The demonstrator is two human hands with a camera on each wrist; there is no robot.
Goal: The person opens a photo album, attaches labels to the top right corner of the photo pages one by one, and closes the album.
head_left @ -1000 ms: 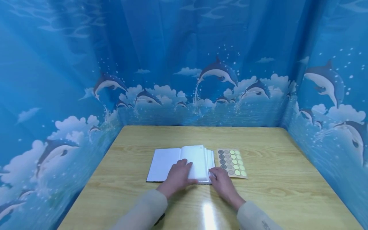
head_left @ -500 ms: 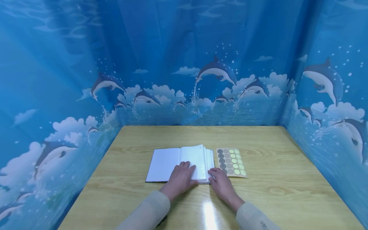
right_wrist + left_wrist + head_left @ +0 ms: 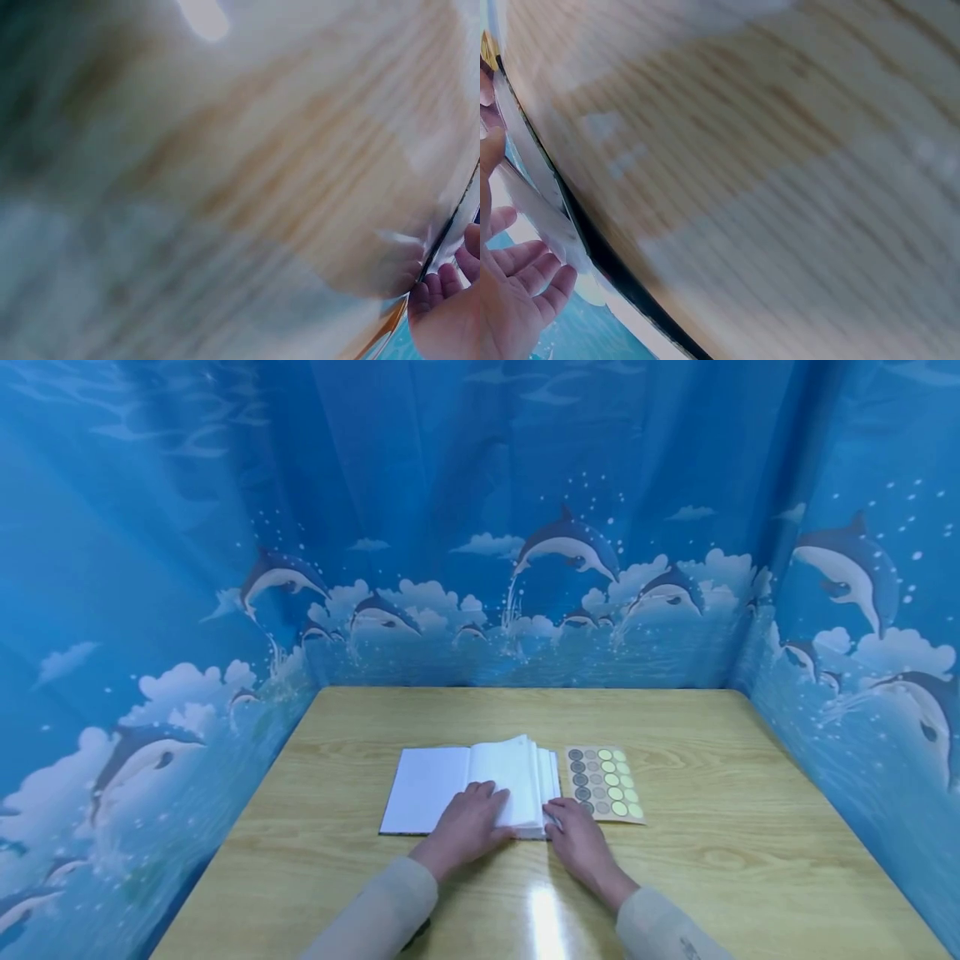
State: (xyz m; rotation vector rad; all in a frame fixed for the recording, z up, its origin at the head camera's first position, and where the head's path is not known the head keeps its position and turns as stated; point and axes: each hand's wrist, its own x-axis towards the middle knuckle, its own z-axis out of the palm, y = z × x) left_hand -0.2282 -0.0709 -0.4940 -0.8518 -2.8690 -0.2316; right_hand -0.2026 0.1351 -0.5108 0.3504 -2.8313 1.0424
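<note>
An open white book [image 3: 450, 777] lies on the wooden table [image 3: 675, 852], its right-hand pages fanned up in a stack. My left hand [image 3: 467, 828] rests flat on the near part of the right page, fingers straight; in the left wrist view the left hand [image 3: 510, 292] shows beside the book's dark cover edge [image 3: 592, 240]. My right hand [image 3: 576, 835] touches the lower right corner of the page stack with its fingertips, which show blurred in the right wrist view [image 3: 439, 289]. A tan sheet of round stickers [image 3: 603, 783] lies just right of the book.
Blue curtains printed with dolphins [image 3: 570, 552] enclose the table on the left, back and right. A bright glare [image 3: 543, 918] sits on the wood between my forearms.
My left hand slid slightly right across the page, then stayed. The fanned pages at the right rose a little. My right hand stayed at the book's corner.
</note>
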